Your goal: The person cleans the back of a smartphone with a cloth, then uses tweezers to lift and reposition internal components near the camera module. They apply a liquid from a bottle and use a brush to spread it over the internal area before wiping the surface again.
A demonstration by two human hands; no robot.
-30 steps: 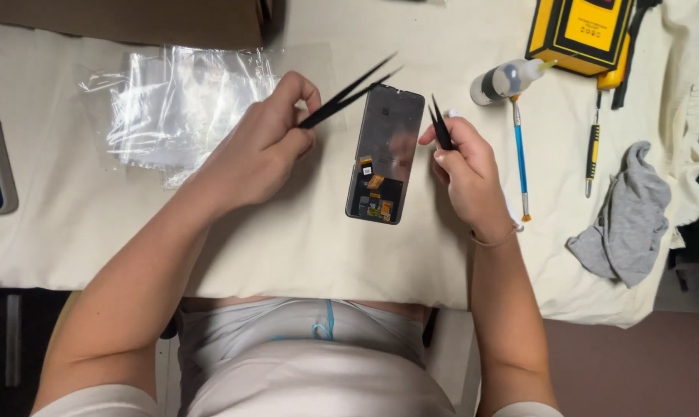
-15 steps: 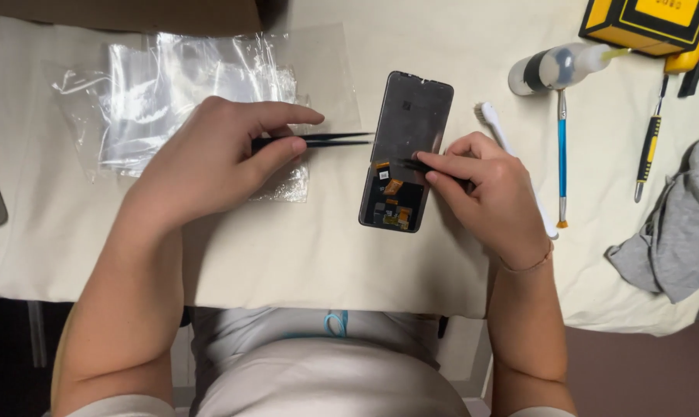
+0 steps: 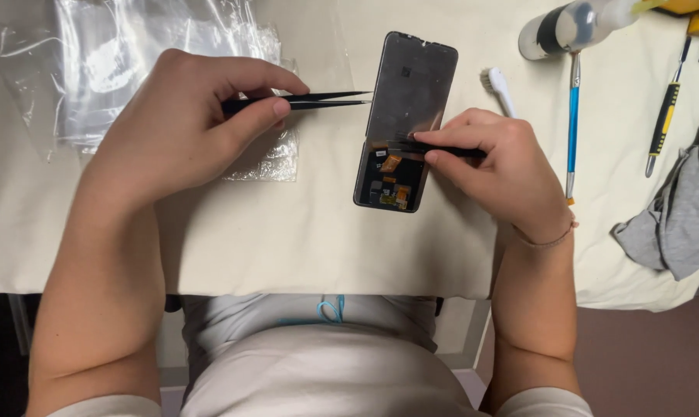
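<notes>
So the opened phone panel [image 3: 406, 116] lies flat on the cream cloth [image 3: 303, 232], and everything sits around it. The left hand [image 3: 183, 123] pinches black tweezers [image 3: 318, 99] just left of the panel, tips almost at its edge, over clear plastic bags [image 3: 133, 62]. The right hand [image 3: 504, 166] grips a second black tool [image 3: 442, 149], tip on the panel's middle; a blue-handled tool [image 3: 572, 116] and grey rag [image 3: 677, 216] lie further right.

The phone panel [image 3: 406, 116] lies on the counter [image 3: 287, 232], plastic bags [image 3: 156, 69] to its left, brush [image 3: 501, 89] and screwdrivers [image 3: 572, 116] to its right.
</notes>
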